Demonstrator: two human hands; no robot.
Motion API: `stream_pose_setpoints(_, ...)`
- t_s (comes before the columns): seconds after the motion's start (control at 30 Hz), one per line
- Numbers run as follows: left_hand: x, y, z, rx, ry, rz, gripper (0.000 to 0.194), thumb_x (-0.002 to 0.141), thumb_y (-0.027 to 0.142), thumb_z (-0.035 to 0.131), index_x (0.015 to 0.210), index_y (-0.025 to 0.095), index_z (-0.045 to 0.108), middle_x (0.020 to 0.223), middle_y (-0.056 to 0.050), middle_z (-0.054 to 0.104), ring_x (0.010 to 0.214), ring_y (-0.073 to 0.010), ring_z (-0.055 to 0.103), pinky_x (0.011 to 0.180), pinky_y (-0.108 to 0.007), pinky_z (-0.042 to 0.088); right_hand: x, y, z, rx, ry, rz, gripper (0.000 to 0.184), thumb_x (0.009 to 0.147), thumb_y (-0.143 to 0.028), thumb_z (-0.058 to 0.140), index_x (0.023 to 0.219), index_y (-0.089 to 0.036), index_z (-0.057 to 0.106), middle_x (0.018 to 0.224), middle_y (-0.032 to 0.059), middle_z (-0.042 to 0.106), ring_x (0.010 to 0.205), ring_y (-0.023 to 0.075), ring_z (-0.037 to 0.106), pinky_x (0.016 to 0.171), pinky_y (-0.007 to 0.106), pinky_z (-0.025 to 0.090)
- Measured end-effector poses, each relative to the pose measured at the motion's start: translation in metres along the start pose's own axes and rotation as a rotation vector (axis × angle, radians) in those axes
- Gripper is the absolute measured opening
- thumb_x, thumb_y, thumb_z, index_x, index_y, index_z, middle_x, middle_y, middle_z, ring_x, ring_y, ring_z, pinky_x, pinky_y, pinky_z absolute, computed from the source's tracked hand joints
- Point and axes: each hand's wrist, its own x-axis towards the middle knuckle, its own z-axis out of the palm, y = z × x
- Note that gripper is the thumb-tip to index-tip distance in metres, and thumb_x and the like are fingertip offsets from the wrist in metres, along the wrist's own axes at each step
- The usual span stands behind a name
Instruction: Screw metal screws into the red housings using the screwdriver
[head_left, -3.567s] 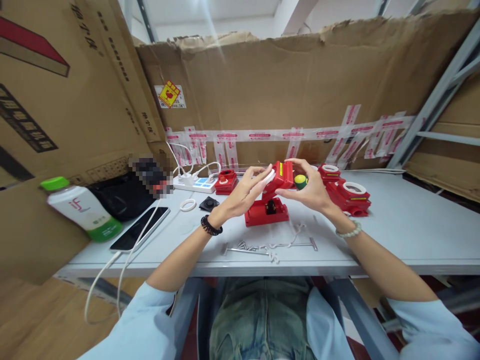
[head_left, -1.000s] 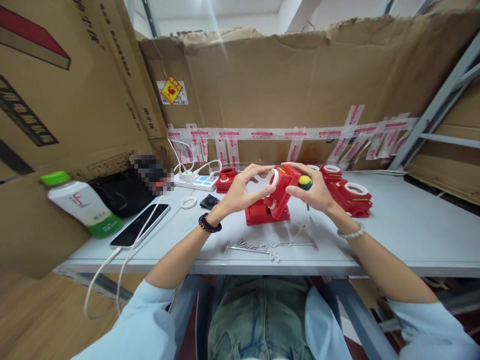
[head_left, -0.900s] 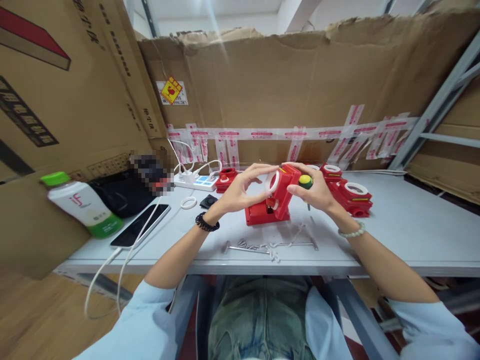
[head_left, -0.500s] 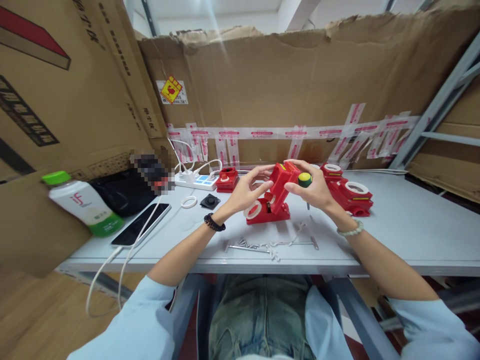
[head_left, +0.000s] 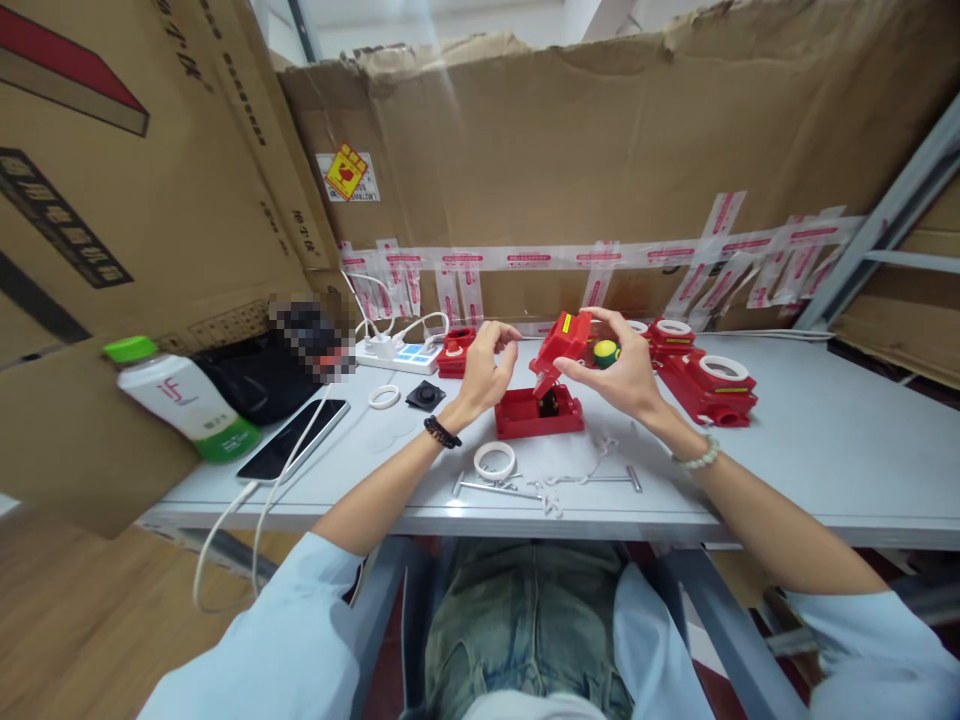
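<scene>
On the white bottle (head_left: 191, 400) at the left, red letters read "if"; the smaller print beneath them is too fine to make out. The cardboard box (head_left: 172, 220) bears the characters "电脑机箱" in a dark strip, with further Chinese lettering blurred. On the back cardboard panel (head_left: 540, 150), a yellow diamond sticker (head_left: 346, 173) shows a red glass, the fragile sign, over a white label (head_left: 370, 184) whose print is illegible. Tiny text on the tape (head_left: 525, 258) and on the tilted red part (head_left: 556, 346)'s yellow label (head_left: 568, 323) cannot be read.

Yellow-labelled red cover (head_left: 559, 341) tilted in my view, open red base (head_left: 529, 428) just below, white ring (head_left: 494, 477) lying in front
</scene>
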Motion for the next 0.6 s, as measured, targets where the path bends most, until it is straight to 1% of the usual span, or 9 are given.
stream_pose_setpoints(0.03, 0.002, 0.004, -0.009, 0.032, -0.066, -0.015, 0.007, 0.088, 0.022, 0.050, 0.086, 0.018, 0.055, 0.085, -0.004, 0.059, 0.077, -0.0166, 0.054, 0.074, -0.032, 0.044, 0.000, 0.000, -0.001, 0.003, 0.004, -0.002, 0.073, 0.056, -0.047, 0.086, 0.119, -0.021, 0.057, 0.108, 0.0086, 0.071, 0.099, 0.0282, 0.068, 0.091, 0.047, 0.055)
stream_pose_setpoints(0.07, 0.003, 0.008, -0.020, 0.070, -0.169, -0.036, 0.008, 0.087, 0.025, 0.053, 0.084, 0.018, 0.056, 0.081, -0.003, 0.060, 0.074, -0.0163, 0.054, 0.071, -0.031, 0.044, 0.001, -0.001, -0.002, 0.004, 0.007, -0.004, 0.073, 0.057, -0.046, 0.085, 0.119, -0.021, 0.057, 0.109, 0.0087, 0.071, 0.099, 0.0281, 0.068, 0.091, 0.047, 0.055)
stream_pose_setpoints(0.13, -0.003, 0.015, -0.043, 0.164, -0.450, -0.077, 0.018, 0.088, 0.035, 0.056, 0.084, 0.018, 0.058, 0.080, -0.003, 0.063, 0.072, -0.0169, 0.056, 0.067, -0.030, 0.043, 0.002, -0.002, -0.003, -0.006, 0.021, -0.007, 0.072, 0.058, -0.045, 0.085, 0.120, -0.021, 0.057, 0.110, 0.0088, 0.070, 0.100, 0.0281, 0.068, 0.092, 0.047, 0.055)
stream_pose_setpoints(0.17, -0.009, 0.018, -0.054, 0.215, -0.598, -0.076, 0.023, 0.088, 0.040, 0.058, 0.087, 0.018, 0.059, 0.083, -0.004, 0.064, 0.073, -0.0177, 0.057, 0.067, -0.031, 0.043, 0.002, -0.002, -0.004, -0.013, 0.029, -0.006, 0.071, 0.058, -0.045, 0.085, 0.120, -0.021, 0.058, 0.111, 0.0087, 0.070, 0.101, 0.0281, 0.067, 0.092, 0.047, 0.054)
stream_pose_setpoints(0.27, -0.032, 0.025, -0.079, 0.307, -0.864, -0.098, 0.040, 0.086, 0.056, 0.058, 0.098, 0.018, 0.061, 0.093, -0.006, 0.065, 0.080, -0.0200, 0.060, 0.071, -0.031, 0.044, 0.002, -0.003, -0.005, -0.016, 0.037, -0.002, 0.071, 0.058, -0.046, 0.084, 0.119, -0.022, 0.058, 0.109, 0.0078, 0.070, 0.099, 0.0283, 0.068, 0.091, 0.048, 0.055)
stream_pose_setpoints(0.33, -0.045, 0.027, -0.085, 0.328, -0.947, -0.140, 0.050, 0.083, 0.064, 0.057, 0.105, 0.019, 0.061, 0.097, -0.007, 0.065, 0.085, -0.0212, 0.060, 0.073, -0.031, 0.045, 0.002, -0.003, -0.005, -0.007, 0.022, -0.002, 0.072, 0.059, -0.047, 0.084, 0.121, -0.022, 0.057, 0.108, 0.0077, 0.070, 0.099, 0.0285, 0.068, 0.090, 0.048, 0.055)
stream_pose_setpoints(0.43, -0.053, 0.028, -0.084, 0.337, -1.018, -0.192, 0.060, 0.077, 0.069, 0.061, 0.110, 0.019, 0.060, 0.099, -0.007, 0.065, 0.089, -0.0224, 0.061, 0.074, -0.030, 0.045, 0.002, -0.003, -0.005, 0.012, -0.004, -0.008, 0.074, 0.058, -0.047, 0.085, 0.121, -0.022, 0.057, 0.109, 0.0081, 0.070, 0.101, 0.0285, 0.067, 0.091, 0.048, 0.055)
stream_pose_setpoints(0.53, -0.053, 0.029, -0.081, 0.344, -1.061, -0.186, 0.057, 0.075, 0.065, 0.065, 0.106, 0.017, 0.062, 0.096, -0.007, 0.065, 0.086, -0.0220, 0.061, 0.072, -0.029, 0.045, 0.001, -0.003, -0.005, 0.013, -0.015, -0.011, 0.074, 0.058, -0.047, 0.085, 0.121, -0.021, 0.057, 0.106, 0.0079, 0.071, 0.100, 0.0282, 0.068, 0.090, 0.047, 0.055)
stream_pose_setpoints(0.6, -0.049, 0.028, -0.081, 0.331, -1.041, -0.153, 0.051, 0.075, 0.060, 0.068, 0.101, 0.016, 0.064, 0.092, -0.006, 0.066, 0.082, -0.0210, 0.061, 0.071, -0.029, 0.045, 0.001, -0.004, -0.006, 0.001, -0.014, -0.011, 0.072, 0.059, -0.049, 0.084, 0.121, -0.022, 0.057, 0.105, 0.0071, 0.071, 0.100, 0.0279, 0.068, 0.089, 0.047, 0.055)
